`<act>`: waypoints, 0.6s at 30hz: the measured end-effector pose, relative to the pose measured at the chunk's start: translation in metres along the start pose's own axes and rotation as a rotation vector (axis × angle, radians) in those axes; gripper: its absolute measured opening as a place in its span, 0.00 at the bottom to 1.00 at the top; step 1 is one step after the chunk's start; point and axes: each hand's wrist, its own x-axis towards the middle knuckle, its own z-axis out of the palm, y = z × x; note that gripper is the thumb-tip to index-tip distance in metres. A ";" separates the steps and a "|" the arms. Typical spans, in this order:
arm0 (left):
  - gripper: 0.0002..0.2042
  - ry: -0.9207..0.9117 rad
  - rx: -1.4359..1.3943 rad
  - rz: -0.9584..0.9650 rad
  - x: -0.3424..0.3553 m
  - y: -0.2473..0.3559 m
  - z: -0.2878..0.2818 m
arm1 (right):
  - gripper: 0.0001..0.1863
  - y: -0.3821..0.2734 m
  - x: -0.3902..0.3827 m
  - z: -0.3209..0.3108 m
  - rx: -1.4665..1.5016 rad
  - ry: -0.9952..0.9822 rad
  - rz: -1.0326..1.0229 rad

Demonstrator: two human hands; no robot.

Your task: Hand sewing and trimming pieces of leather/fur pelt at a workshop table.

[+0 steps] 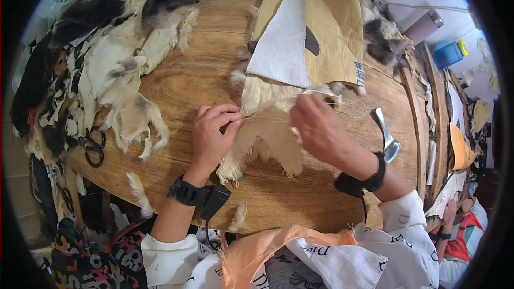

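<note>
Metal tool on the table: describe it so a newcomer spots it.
On the wooden table, look right of the right hand. The metal tool lies there, its near end flaring wide. Its silvery shine sets it apart from the tan hide and thread.

Fairly bright, soft light covers the counter (179, 93); above it the right hand (317, 127) looks blurred, while far around it edges bow toward blackness.

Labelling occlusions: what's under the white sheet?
Under the white sheet: tan sheet, with a dark curved shape showing past its right edge and pale hide past its lower edge. Anything beneath its middle is covered.
</note>
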 end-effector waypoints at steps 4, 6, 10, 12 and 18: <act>0.07 0.009 -0.038 0.013 0.001 0.001 0.000 | 0.06 0.046 -0.045 -0.048 -0.287 0.001 0.041; 0.07 0.012 -0.041 0.002 -0.001 -0.001 0.001 | 0.06 0.059 -0.057 -0.061 -0.340 -0.038 0.155; 0.06 0.024 -0.043 0.019 0.001 0.000 0.004 | 0.06 0.059 -0.062 -0.064 -0.450 0.031 0.279; 0.08 -0.004 -0.017 0.020 0.002 0.004 0.000 | 0.04 0.050 -0.048 -0.053 -0.294 0.154 0.137; 0.10 -0.038 -0.013 0.006 0.001 0.000 0.002 | 0.06 0.023 -0.012 -0.025 0.113 0.086 -0.009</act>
